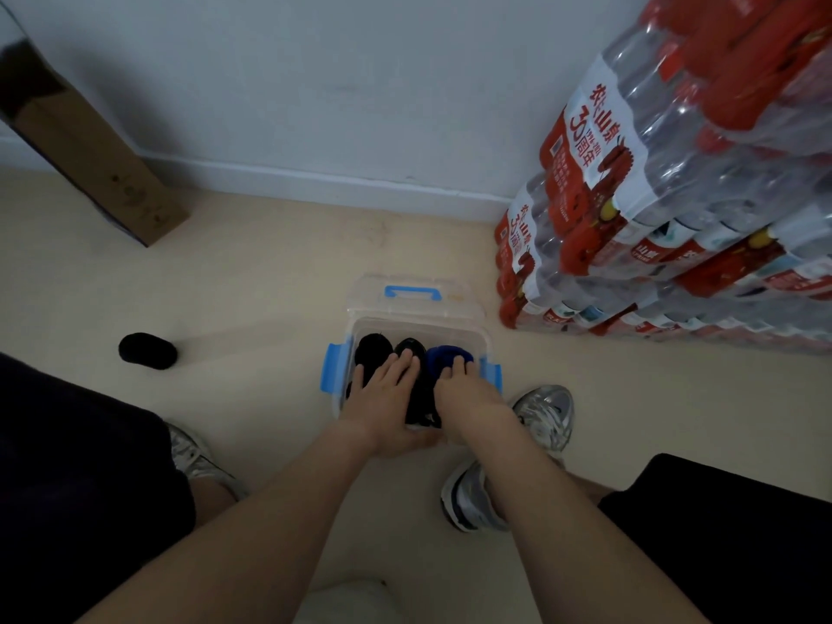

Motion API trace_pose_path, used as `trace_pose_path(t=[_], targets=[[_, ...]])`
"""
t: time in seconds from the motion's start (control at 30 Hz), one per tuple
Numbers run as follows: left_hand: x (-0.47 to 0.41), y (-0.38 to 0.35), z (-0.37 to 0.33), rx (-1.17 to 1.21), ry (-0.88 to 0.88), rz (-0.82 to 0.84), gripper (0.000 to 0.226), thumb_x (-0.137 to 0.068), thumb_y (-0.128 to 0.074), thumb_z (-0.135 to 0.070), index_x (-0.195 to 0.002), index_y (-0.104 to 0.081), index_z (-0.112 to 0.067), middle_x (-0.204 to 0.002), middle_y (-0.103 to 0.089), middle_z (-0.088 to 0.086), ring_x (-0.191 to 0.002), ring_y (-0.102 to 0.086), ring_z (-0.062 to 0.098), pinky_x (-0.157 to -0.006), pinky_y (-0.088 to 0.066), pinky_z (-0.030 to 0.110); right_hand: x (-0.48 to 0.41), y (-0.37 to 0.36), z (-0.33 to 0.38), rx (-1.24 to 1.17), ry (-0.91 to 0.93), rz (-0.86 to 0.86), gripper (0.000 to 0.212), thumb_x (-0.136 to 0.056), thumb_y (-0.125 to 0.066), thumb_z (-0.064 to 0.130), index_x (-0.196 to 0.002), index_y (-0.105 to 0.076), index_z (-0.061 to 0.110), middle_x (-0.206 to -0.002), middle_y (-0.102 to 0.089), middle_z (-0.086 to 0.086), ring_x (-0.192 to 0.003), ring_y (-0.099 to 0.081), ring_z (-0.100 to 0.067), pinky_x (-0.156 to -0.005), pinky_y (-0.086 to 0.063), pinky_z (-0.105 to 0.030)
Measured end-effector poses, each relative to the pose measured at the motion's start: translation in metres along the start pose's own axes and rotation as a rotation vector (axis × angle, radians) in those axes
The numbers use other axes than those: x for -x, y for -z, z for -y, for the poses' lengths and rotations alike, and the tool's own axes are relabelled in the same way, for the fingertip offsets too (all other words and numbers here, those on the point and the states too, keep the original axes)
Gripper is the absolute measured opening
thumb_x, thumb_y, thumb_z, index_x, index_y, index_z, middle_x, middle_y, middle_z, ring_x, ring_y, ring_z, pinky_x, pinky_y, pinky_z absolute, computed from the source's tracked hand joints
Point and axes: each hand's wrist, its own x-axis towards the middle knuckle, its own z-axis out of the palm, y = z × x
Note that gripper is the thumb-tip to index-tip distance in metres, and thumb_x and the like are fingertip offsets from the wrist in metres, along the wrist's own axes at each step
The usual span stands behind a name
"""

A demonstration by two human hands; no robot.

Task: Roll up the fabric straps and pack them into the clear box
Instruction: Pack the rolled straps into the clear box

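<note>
The clear box (468, 335) with blue latches stands on the floor in front of me, its lid (414, 299) with a blue handle lying behind it. Inside sit rolled straps: a black roll (373, 349) at the left, another black roll (412, 346) in the middle and a blue roll (443, 355) at the right. My left hand (387, 398) lies flat with straight fingers pressing on the black rolls. Over the blue roll, my right hand (459, 389) presses down. One more black roll (147, 351) rests on the floor to the left.
Stacked shrink-wrapped packs of water bottles (675, 209) with red labels stand at the right against the wall. A long cardboard box (90, 150) leans at the far left. My shoes (547, 416) sit close beside the clear box, knees at both lower corners.
</note>
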Motion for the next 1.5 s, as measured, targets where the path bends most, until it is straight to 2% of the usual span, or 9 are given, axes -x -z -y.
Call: trace_pose_path(t=[0.1,0.27,0.33,0.43,0.53,0.8,1.03,1.37,1.5], targets=[[0.001,0.006,0.006,-0.005,-0.054,0.031,0.124,-0.085,-0.061,-0.084,-0.172,0.003,-0.022,-0.18,0.013,-0.006,-0.166,0.009,0.018,-0.131,0.006,0.058,0.004,-0.004,-0.009,-0.014,0.051,0.029,0.083,-0.112,-0.051,0.018,-0.168,0.006,-0.004,-0.175,0.015,-0.029,-0.164,0.007,-0.046,-0.134,-0.013,-0.049],[0.008,0.025,0.007,-0.058,-0.08,0.102,0.11,-0.094,-0.063,-0.071,-0.173,-0.01,-0.017,-0.18,0.007,-0.003,-0.166,-0.002,0.02,-0.134,-0.008,0.055,0.011,-0.001,-0.004,-0.038,0.02,0.065,0.079,-0.113,-0.048,0.013,-0.17,0.005,0.0,-0.177,0.015,-0.023,-0.166,0.007,-0.041,-0.134,-0.018,-0.049],[0.016,0.028,0.007,-0.088,-0.092,0.06,0.095,-0.097,-0.064,-0.066,-0.169,-0.029,-0.015,-0.179,-0.011,0.0,-0.163,-0.02,0.024,-0.131,-0.024,0.049,0.016,0.005,0.002,-0.082,-0.003,0.019,0.067,-0.111,-0.051,0.014,-0.167,-0.018,0.0,-0.177,-0.005,-0.026,-0.163,-0.012,-0.042,-0.128,-0.031,-0.048],[0.03,0.026,0.005,-0.141,-0.114,0.014,0.074,-0.103,-0.058,-0.055,-0.162,-0.041,-0.013,-0.169,-0.037,0.004,-0.157,-0.033,0.025,-0.126,-0.031,0.043,0.024,0.002,-0.001,-0.196,-0.081,-0.243,0.032,-0.104,-0.057,0.007,-0.136,-0.058,0.005,-0.142,-0.059,-0.02,-0.127,-0.059,-0.035,-0.093,-0.053,-0.042],[0.032,0.02,-0.005,-0.148,-0.13,-0.06,0.057,-0.109,-0.047,-0.048,-0.154,-0.05,-0.013,-0.165,-0.043,0.006,-0.155,-0.032,0.024,-0.123,-0.031,0.044,0.032,-0.011,-0.01,-0.257,-0.262,-0.53,0.025,-0.102,-0.058,0.013,-0.127,-0.064,0.013,-0.126,-0.062,-0.012,-0.118,-0.058,-0.032,-0.093,-0.049,-0.042],[0.008,0.022,-0.029,-0.197,-0.073,0.06,0.077,-0.111,-0.036,-0.056,-0.173,-0.004,-0.021,-0.18,0.009,-0.005,-0.164,-0.013,0.022,-0.125,-0.026,0.055,0.017,-0.037,-0.03,-0.505,-0.272,-0.497,0.049,-0.109,-0.057,0.038,-0.156,-0.043,0.039,-0.162,-0.024,-0.014,-0.135,-0.041,-0.038,-0.102,-0.051,-0.048],[-0.007,0.024,-0.03,-0.286,-0.085,0.095,0.082,-0.106,-0.044,-0.052,-0.172,-0.01,-0.018,-0.181,-0.001,0.002,-0.153,-0.028,0.027,-0.114,-0.04,0.051,0.005,-0.041,-0.026,-0.448,-0.288,-0.52,0.051,-0.108,-0.06,0.031,-0.156,-0.044,0.034,-0.169,-0.021,-0.013,-0.13,-0.048,-0.036,-0.098,-0.051,-0.046],[-0.015,0.026,-0.038,-0.372,-0.111,0.146,0.081,-0.106,-0.042,-0.043,-0.172,-0.006,-0.013,-0.181,0.0,0.005,-0.154,-0.025,0.03,-0.115,-0.039,0.054,-0.011,-0.034,-0.036,-0.302,-0.276,-0.356,0.057,-0.109,-0.055,0.036,-0.161,-0.033,0.028,-0.163,-0.028,-0.014,-0.136,-0.039,-0.036,-0.104,-0.042,-0.049],[-0.015,0.029,-0.042,-0.412,-0.099,0.172,0.082,-0.106,-0.043,-0.042,-0.172,-0.005,-0.012,-0.181,0.0,0.006,-0.154,-0.024,0.031,-0.115,-0.038,0.055,-0.008,-0.022,-0.042,-0.286,-0.18,-0.459,0.047,-0.093,-0.073,0.039,-0.137,-0.061,0.029,-0.165,-0.031,-0.017,-0.133,-0.042,-0.039,-0.101,-0.042,-0.049]])
